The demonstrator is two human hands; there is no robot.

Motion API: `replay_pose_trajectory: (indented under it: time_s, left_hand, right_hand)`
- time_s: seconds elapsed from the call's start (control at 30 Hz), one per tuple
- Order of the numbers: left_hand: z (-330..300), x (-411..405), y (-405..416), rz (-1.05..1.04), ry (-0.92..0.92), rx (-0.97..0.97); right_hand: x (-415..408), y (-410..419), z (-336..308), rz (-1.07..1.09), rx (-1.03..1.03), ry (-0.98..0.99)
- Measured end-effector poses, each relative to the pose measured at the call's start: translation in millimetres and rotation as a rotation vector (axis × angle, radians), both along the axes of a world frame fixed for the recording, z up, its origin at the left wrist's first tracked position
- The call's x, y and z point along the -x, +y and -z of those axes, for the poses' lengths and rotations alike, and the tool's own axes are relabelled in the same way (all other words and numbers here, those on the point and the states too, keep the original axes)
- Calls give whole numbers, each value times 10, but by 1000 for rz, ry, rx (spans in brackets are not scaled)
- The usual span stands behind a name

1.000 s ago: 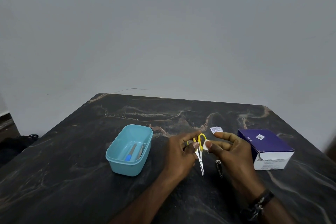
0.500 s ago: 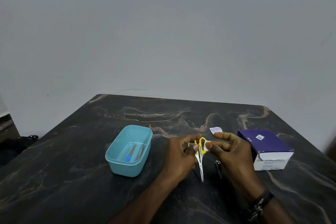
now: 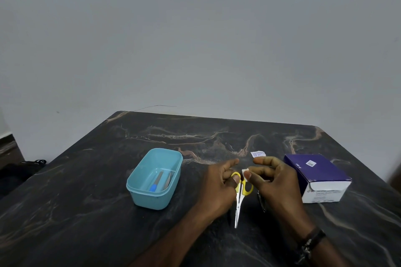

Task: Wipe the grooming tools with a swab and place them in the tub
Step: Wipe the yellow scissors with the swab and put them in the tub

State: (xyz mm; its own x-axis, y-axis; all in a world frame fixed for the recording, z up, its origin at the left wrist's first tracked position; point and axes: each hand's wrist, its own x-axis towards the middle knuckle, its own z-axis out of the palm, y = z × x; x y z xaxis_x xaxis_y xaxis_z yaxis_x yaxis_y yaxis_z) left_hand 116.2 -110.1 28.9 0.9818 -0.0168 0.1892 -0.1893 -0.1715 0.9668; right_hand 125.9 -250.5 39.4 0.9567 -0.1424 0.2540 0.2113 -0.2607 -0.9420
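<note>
The yellow-handled scissors [image 3: 240,195] sit just below the frame's centre, blades pointing down toward the viewer, gripped at one handle loop by the curled fingers of the left hand [image 3: 219,188]. The right hand [image 3: 274,182] pinches a small white swab [image 3: 245,173] against the handles. Left of the hands, the blue tub [image 3: 138,184] holds two tools [image 3: 161,181]. A purple-and-white box [image 3: 319,178] stands at right on the dark marbled desk [image 3: 86,212].
</note>
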Motion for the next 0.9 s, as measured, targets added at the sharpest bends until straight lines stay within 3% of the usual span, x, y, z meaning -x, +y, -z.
replay_pose_trajectory:
  time_s: [0.33,0.63,0.9]
  left_hand:
    - [-24,-8,17,-111,33,65]
    - [-29,-17,42,-151,90,155]
    - [-57,26,7,-65,102,133]
  right_hand:
    - [95,70,-35,-22,275,-123]
    - [119,89,-24,-125,315,-132]
    - [85,43,-41,3,242,-191]
